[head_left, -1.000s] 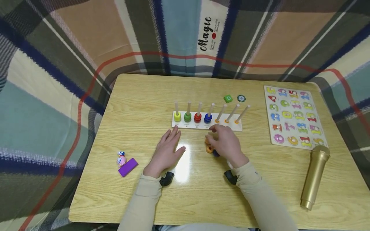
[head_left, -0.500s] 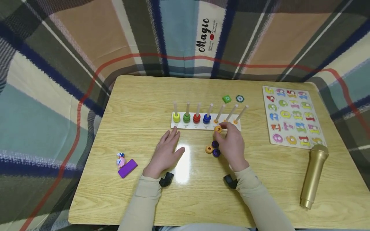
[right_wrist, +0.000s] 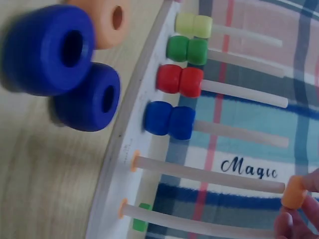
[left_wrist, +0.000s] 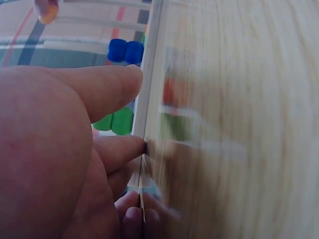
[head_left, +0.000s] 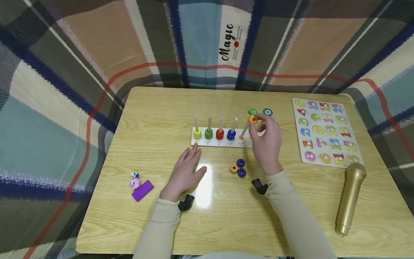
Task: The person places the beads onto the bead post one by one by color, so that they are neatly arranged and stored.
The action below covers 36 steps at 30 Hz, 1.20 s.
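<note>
A white peg board [head_left: 203, 142] stands mid-table, its wooden pegs upright. From the left, four pegs carry yellow rings [head_left: 197, 133], green rings [head_left: 208, 133], red rings [head_left: 220, 134] and blue rings [head_left: 231, 135], two on each in the right wrist view. My right hand [head_left: 267, 144] pinches an orange ring [right_wrist: 294, 192] at the tip of the bare fifth peg [right_wrist: 214, 175]; whether it touches is unclear. My left hand [head_left: 183, 173] rests on the table, fingers straight, fingertips at the board's front left edge. Before the board lie a loose orange ring [head_left: 233, 168] and two dark blue rings [head_left: 240, 163].
Behind the board are a green letter tile [head_left: 252, 112] and a round token [head_left: 267, 112]. A number puzzle board [head_left: 326, 133] and a gold microphone [head_left: 350, 199] lie right. A small figurine [head_left: 135, 181] and purple block [head_left: 143, 190] sit left.
My right hand has picked up an orange ring from the loose rings and lifted it forward to the tip of the fifth peg. My left hand has stayed in place.
</note>
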Available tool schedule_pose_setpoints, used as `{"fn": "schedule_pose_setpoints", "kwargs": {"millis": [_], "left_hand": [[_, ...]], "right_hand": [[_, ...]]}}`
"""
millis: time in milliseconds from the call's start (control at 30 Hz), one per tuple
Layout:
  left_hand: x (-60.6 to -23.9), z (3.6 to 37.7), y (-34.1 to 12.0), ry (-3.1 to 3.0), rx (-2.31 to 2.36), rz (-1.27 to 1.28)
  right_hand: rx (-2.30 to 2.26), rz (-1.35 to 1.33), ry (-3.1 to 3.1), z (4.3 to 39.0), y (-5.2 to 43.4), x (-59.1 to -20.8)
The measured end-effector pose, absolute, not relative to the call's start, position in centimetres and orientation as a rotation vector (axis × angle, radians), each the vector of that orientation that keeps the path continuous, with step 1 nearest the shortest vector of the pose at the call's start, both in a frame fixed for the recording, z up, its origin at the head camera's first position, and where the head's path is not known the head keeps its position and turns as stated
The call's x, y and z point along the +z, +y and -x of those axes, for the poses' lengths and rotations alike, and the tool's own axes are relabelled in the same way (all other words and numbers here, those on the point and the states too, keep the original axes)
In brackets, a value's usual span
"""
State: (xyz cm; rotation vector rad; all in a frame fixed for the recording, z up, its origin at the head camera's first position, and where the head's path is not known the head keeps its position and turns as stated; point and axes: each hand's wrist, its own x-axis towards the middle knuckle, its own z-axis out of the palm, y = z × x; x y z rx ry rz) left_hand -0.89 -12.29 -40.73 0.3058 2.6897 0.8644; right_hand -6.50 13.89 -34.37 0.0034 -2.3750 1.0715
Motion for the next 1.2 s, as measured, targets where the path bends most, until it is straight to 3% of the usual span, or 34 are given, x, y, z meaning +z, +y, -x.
{"fn": "schedule_pose_setpoints", "kwargs": {"millis": [467, 833, 1033, 1200], "left_hand": [[-40.9, 0.9, -12.3, 2.685, 0.883, -0.300], [-40.9, 1.0, -12.3, 2.696, 0.884, -0.307], [-41.1, 1.0, -12.3, 2.692, 0.872, -0.292], [-41.1, 1.0, -12.3, 2.693, 0.877, -0.308]], "right_hand": [[1.089, -0.059, -2.472, 5.9, 13.8, -33.9], [0.686, -0.684, -3.119, 1.3, 13.6, -38.4], [0.799, -0.540, -3.073, 0.8, 13.8, -39.4], [1.027, -0.276, -2.920, 1.7, 15.0, -38.0]]}}
